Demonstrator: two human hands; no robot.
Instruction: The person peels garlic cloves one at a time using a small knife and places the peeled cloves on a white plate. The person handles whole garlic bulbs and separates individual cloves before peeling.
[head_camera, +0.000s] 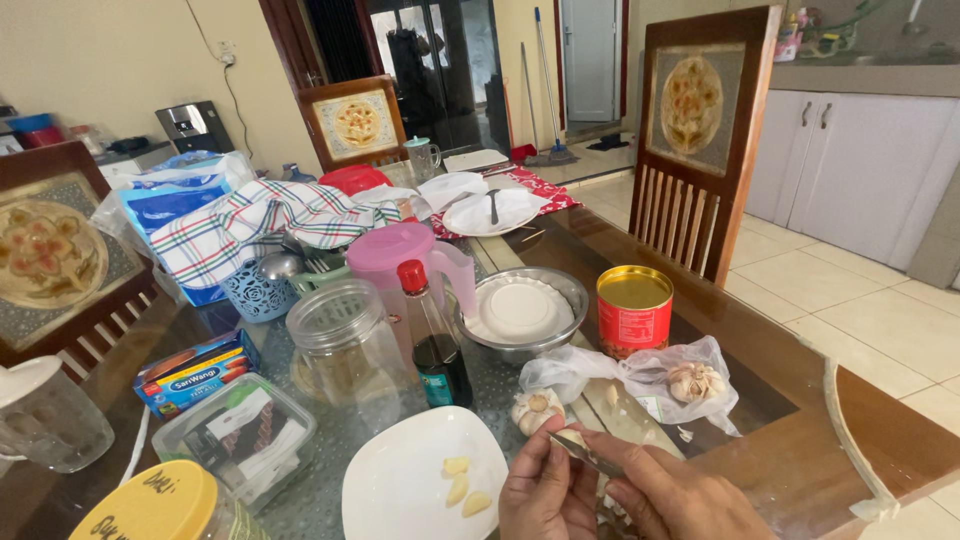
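At the bottom edge, my left hand (545, 495) pinches a garlic clove (570, 437) while my right hand (680, 498) grips a small knife (588, 455) with its blade against the clove. To the left of both hands lies a white plate (400, 490) holding three peeled cloves (460, 485). A whole garlic bulb (535, 408) rests on the table just above my left hand. Another bulb (695, 380) sits in a clear plastic bag (640, 372).
A dark sauce bottle (432, 335), glass jar (345, 345), pink pitcher (405, 260), steel bowl (520, 315) and red tin (634, 310) crowd the table middle. A yellow-lidded jar (150, 505), plastic boxes and checked cloth (260, 225) sit left. A wooden chair (700, 130) stands right.
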